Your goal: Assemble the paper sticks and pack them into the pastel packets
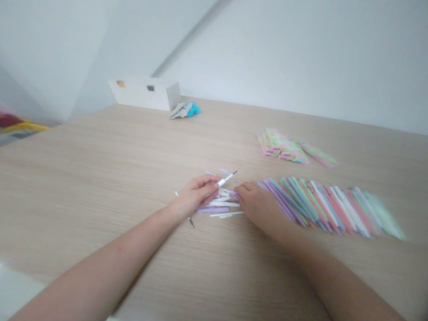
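Currently the left hand (198,194) pinches a thin white stick with a dark tip (228,179) between thumb and fingers, over a loose pile of white and purple pieces (214,209) mid-worktop (100,160). The right hand (257,199) curls at the pile's right side; whether it grips anything, I cannot tell. Right of it lies a blurred row of multicoloured sticks (329,205).

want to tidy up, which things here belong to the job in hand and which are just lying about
Job, it seems:
white stick, in left hand
loose sticks, at right hand
coloured sticks, likely
pink-green packs, perhaps

Lying about, seemingly:
white box
grey-blue bundle
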{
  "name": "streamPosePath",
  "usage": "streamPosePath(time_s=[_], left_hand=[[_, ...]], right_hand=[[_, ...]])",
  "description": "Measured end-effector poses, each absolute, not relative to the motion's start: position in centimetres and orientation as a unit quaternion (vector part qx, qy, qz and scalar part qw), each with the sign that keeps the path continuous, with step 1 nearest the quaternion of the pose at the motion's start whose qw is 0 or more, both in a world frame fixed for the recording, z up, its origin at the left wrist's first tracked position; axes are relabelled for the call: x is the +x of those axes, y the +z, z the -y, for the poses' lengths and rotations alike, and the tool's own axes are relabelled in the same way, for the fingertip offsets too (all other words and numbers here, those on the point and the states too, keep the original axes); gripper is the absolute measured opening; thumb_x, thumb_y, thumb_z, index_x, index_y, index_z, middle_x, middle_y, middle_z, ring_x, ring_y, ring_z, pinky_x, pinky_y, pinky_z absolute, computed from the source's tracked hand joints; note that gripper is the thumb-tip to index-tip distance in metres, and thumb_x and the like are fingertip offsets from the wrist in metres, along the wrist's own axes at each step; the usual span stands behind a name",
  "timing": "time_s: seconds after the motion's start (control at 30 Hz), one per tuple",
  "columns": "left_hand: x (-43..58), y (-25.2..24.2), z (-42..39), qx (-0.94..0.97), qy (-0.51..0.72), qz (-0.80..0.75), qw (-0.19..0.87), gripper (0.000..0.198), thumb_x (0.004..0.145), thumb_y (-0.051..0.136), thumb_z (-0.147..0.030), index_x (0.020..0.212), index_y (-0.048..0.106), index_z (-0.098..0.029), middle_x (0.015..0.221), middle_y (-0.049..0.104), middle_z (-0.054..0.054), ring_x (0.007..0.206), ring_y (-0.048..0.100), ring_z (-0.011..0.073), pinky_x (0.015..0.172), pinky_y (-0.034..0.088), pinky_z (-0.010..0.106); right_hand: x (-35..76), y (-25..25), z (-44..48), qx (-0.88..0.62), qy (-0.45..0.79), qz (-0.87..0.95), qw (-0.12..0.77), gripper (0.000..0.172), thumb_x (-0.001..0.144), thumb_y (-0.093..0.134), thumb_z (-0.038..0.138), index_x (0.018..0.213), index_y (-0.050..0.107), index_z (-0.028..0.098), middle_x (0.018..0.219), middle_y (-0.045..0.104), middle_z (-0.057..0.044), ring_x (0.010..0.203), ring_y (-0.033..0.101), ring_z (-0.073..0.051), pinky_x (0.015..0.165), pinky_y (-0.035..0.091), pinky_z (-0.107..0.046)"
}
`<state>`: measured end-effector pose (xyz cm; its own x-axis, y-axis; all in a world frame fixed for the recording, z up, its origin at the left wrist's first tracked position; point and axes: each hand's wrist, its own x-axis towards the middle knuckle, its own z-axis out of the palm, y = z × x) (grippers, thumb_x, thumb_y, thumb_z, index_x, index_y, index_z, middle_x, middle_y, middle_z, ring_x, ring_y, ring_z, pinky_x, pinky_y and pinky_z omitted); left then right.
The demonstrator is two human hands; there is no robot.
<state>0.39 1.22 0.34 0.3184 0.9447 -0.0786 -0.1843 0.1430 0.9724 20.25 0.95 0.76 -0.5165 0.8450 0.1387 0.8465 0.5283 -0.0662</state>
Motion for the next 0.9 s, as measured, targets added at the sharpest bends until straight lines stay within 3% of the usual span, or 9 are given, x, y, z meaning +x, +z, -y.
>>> streamPosePath(time_s=[0.17,0.3,0.4,0.67,0.9], left_hand=[[0.3,0.2,-1.2,0.486,0.431,-0.392,0.651,0.033,0.074,0.067,-0.036,0.096,0.061,-0.012,0.056,0.051,-0.005,0.040,0.032,0.0017,0.043,0.018,0.018],[0.2,-0.1,-1.3,0.494,0.425,-0.393,0.649,0.035,0.073,0.067,-0.037,0.097,0.062,-0.012,0.060,0.055,-0.002,0.041,0.031,0.0017,0.042,0.014,0.018],[0.1,-0.3,-1.4,0.508,0.417,-0.387,0.646,0.034,0.073,0.067,-0.037,0.096,0.064,-0.012,0.061,0.054,-0.002,0.041,0.030,0.0019,0.042,0.014,0.018],[0.0,-0.3,-1.3,0.562,0.384,-0.380,0.626,0.031,0.076,0.065,-0.036,0.096,0.067,-0.013,0.049,0.044,-0.007,0.042,0.028,0.0036,0.043,0.018,0.019],[-0.1,-0.6,-1.3,0.571,0.381,-0.359,0.632,0.031,0.078,0.065,-0.033,0.104,0.065,-0.015,0.081,0.063,0.002,0.067,0.052,0.0091,0.060,0.038,0.020]], right_hand=[[20.6,0.8,-1.6,-0.512,0.090,0.835,0.180,0.020,0.085,0.048,0.016,0.097,0.064,0.017,0.096,0.067,-0.009,0.091,0.059,-0.020,0.082,0.044,-0.031],[21.0,1.0,-2.3,-0.525,0.304,0.707,0.363,0.019,0.082,0.049,0.019,0.098,0.058,0.017,0.086,0.068,-0.005,0.067,0.059,-0.014,0.059,0.047,-0.026],[21.0,1.4,-2.5,-0.466,0.448,0.617,0.450,0.025,0.083,0.050,0.029,0.105,0.056,0.019,0.085,0.066,-0.003,0.060,0.055,-0.011,0.047,0.042,-0.022],[20.6,2.2,-2.0,-0.459,0.482,0.602,0.441,0.022,0.071,0.069,0.035,0.081,0.064,0.016,0.068,0.068,-0.002,0.049,0.051,-0.007,0.048,0.041,-0.021],[20.3,1.5,-2.1,-0.443,0.515,0.584,0.445,0.023,0.069,0.071,0.038,0.077,0.064,0.017,0.065,0.066,0.000,0.050,0.052,-0.008,0.051,0.043,-0.022]])
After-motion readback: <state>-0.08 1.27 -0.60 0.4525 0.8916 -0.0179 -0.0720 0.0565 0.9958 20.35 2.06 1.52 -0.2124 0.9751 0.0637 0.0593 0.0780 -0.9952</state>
